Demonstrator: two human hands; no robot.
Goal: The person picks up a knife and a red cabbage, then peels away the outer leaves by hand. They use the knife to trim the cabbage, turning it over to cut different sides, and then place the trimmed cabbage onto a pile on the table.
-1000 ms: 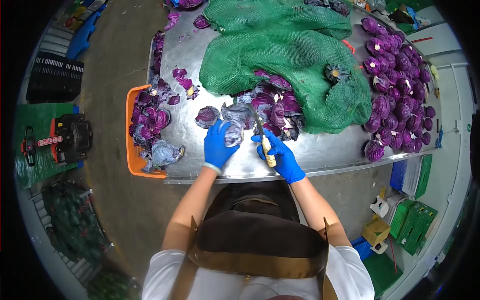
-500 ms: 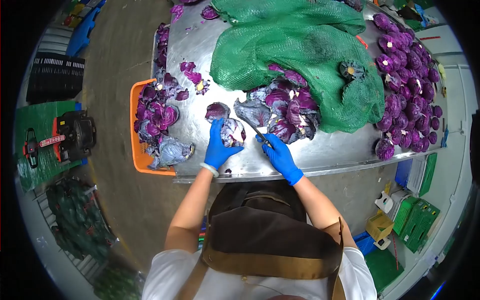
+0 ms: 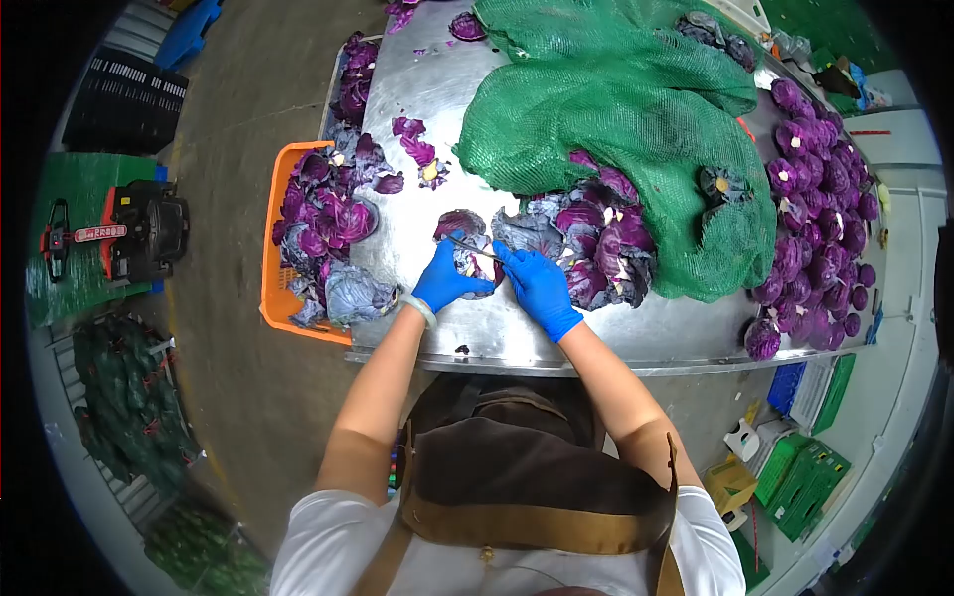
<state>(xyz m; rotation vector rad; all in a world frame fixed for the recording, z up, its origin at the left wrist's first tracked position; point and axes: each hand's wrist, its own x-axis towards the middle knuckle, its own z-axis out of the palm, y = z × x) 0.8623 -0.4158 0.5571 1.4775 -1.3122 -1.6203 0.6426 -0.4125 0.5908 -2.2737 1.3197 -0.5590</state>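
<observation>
Over the steel table [image 3: 407, 89], my left hand [image 3: 444, 282], in a blue glove, curves round a red cabbage [image 3: 481, 266] with a pale cut patch. In my blue-gloved right hand [image 3: 542, 290] is a knife [image 3: 471, 246], its blade lying across the top of that cabbage. A purple leaf or cabbage piece [image 3: 459, 223] rests just beyond the left fingers. To the right of the knife hand lies a heap of red cabbages with loose outer leaves [image 3: 601, 238]. The cabbage's underside is hidden by my fingers.
An orange crate [image 3: 273, 288] full of cabbage leaves stands at the table's left edge. A green mesh sack [image 3: 596, 109] spreads over the back. Many trimmed red cabbages [image 3: 820, 219] are piled on the right. Leaf scraps [image 3: 415, 144] lie at the left.
My right hand has moved left, bringing the knife onto the cabbage. The left hand still holds the cabbage. The whole view has shifted slightly.
</observation>
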